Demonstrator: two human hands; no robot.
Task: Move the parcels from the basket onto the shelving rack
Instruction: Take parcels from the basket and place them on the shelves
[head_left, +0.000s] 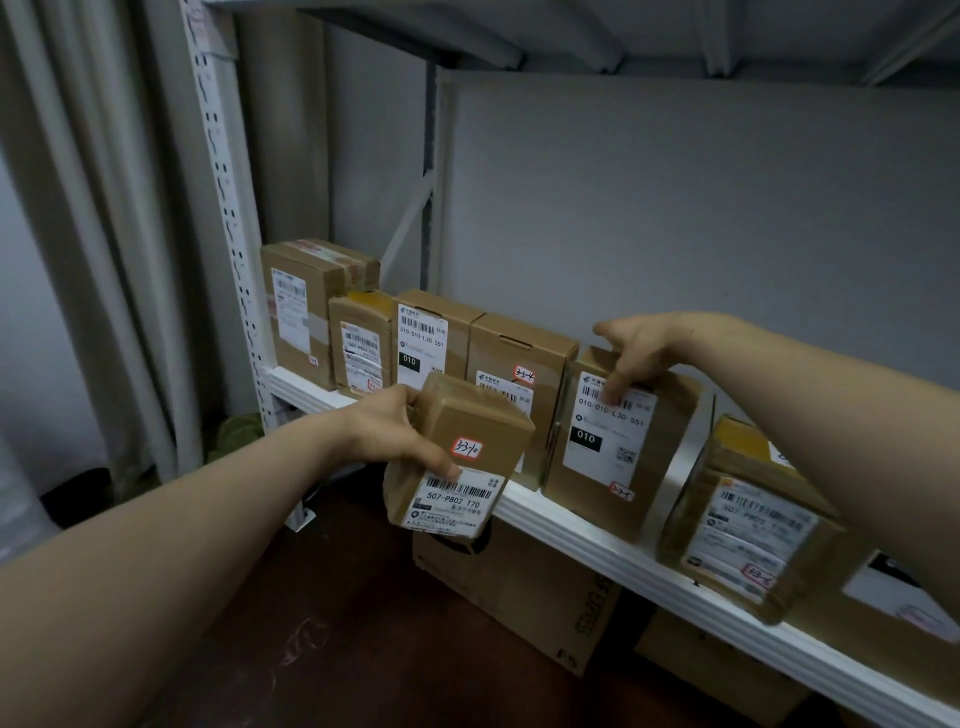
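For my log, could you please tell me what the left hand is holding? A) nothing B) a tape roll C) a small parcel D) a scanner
C: the left hand grips a small parcel in front of the shelf; the right hand holds a larger parcel on it.

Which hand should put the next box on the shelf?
Left. The left hand holds a small parcel by the shelf edge; the right hand is busy holding a standing parcel.
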